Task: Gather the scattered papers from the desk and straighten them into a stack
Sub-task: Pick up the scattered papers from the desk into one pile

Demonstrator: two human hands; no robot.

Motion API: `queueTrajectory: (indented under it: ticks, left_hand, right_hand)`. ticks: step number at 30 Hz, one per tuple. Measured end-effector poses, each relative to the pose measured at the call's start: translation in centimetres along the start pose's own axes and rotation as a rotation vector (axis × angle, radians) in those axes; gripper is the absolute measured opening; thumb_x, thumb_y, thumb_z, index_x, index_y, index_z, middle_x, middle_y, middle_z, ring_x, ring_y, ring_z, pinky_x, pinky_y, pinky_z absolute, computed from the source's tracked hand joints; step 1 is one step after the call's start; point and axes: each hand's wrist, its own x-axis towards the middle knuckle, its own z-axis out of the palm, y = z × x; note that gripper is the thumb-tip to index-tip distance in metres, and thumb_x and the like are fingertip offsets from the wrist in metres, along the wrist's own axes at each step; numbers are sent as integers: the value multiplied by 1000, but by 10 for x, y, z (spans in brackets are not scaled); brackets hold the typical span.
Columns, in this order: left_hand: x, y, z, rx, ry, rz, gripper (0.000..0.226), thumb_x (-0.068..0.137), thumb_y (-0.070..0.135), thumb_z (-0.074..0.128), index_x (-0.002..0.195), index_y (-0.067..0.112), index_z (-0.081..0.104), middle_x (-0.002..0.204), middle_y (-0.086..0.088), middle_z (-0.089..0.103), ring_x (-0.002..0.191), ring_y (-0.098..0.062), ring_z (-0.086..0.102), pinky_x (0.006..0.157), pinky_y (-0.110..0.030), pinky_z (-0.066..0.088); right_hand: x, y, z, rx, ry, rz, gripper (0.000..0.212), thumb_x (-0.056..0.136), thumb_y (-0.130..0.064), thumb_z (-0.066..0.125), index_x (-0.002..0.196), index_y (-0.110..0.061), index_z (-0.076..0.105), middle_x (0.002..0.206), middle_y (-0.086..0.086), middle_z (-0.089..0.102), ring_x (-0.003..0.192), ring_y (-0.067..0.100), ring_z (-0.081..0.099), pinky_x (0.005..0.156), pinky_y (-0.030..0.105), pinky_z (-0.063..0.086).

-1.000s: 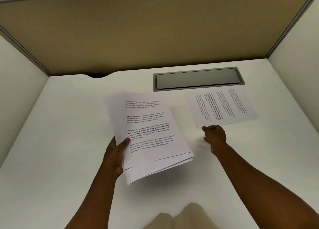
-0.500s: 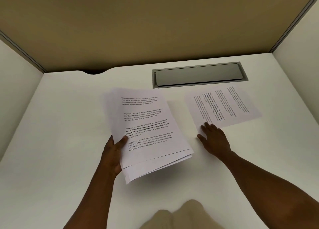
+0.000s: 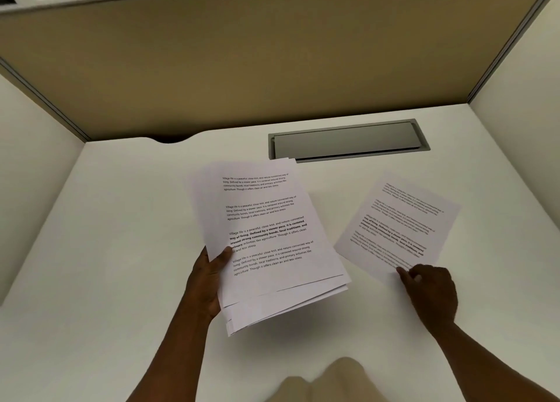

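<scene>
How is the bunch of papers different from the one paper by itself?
The bunch of papers has several sheets; the single sheet is just one. The left hand grips the bunch; the right hand pinches the single sheet's corner. The bunch's text looks sharp, the sheet's blurry. Both are white with printed text.

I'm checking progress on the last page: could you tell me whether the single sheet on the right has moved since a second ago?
Yes. The single sheet has turned and slid nearer the person, away from the grey desk hatch, with the right hand pinching its near corner.

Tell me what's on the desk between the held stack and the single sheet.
Nothing: the head view shows bare desk between the stack and the sheet.
</scene>
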Motion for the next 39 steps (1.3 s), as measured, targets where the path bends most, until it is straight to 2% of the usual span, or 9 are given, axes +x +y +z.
queueTrajectory:
  ticks: [4, 6, 10, 13, 16, 23, 28, 34, 39]
  left_hand:
    - [-9, 1, 0, -8, -24, 15, 51, 87, 7, 59, 137, 16, 52, 129, -12, 65, 117, -35, 62, 97, -58, 48]
    - [-12, 1, 1, -5, -20, 24, 51, 86, 7, 60, 136, 16, 53, 128, -12, 66, 113, -33, 65, 93, -54, 52]
    - [-18, 0, 1, 9, 1, 27, 52, 84, 9, 62, 134, 17, 54, 123, -10, 68, 105, -30, 68, 81, -46, 58]
    - [-21, 0, 0, 12, 3, 24, 55, 81, 11, 64, 134, 17, 54, 125, -11, 68, 108, -33, 67, 85, -49, 57]
    - [-24, 1, -1, 5, -2, 25, 51, 83, 9, 63, 133, 17, 55, 126, -12, 67, 109, -34, 66, 88, -51, 55]
    - [-30, 10, -4, 10, -15, 31, 42, 89, 4, 58, 129, 16, 57, 122, -12, 69, 104, -33, 68, 85, -51, 57]
    - [-27, 9, -5, 15, -4, 29, 46, 89, 4, 58, 134, 15, 54, 124, -13, 67, 107, -35, 66, 85, -51, 57]
    - [-26, 6, -5, 31, -11, 13, 42, 91, 2, 56, 131, 15, 56, 123, -13, 68, 102, -33, 69, 81, -49, 58]
    - [-28, 7, 2, 47, -41, 7, 38, 92, 4, 57, 128, 16, 58, 122, -12, 69, 108, -35, 67, 84, -51, 57]
  right_hand:
    - [6, -5, -8, 18, -141, 584, 88, 70, -40, 81, 131, 8, 38, 127, 35, 43, 118, 48, 42, 96, 51, 39]
    - [12, -10, -10, 41, -217, 664, 105, 73, -35, 81, 140, 14, 17, 138, 40, 31, 128, 51, 33, 107, 53, 28]
    - [25, -15, -2, 92, -267, 755, 90, 71, -17, 79, 134, 13, 22, 128, 34, 46, 118, 44, 47, 100, 50, 42]
    - [31, -21, -1, 145, -285, 788, 69, 71, -12, 76, 122, 11, 36, 116, 28, 56, 105, 41, 58, 86, 42, 51]
    - [31, -22, 0, 131, -271, 758, 48, 69, -12, 70, 109, 10, 54, 104, 26, 63, 97, 41, 62, 88, 45, 53]
    - [27, -53, -35, 339, 63, 349, 25, 90, -14, 60, 104, 7, 63, 104, 29, 67, 95, 45, 63, 85, 48, 50]
    - [36, -76, -75, 513, 192, 299, 27, 90, -20, 62, 102, 3, 67, 100, 22, 69, 91, 37, 64, 80, 40, 50]
    - [34, -102, -106, 1136, 9, 340, 17, 90, -14, 65, 105, -6, 65, 90, 0, 67, 82, 16, 63, 73, 30, 59]
    - [19, -125, -98, 1241, -275, 258, 10, 92, -18, 60, 100, -15, 66, 97, -1, 69, 83, 12, 64, 63, 17, 56]
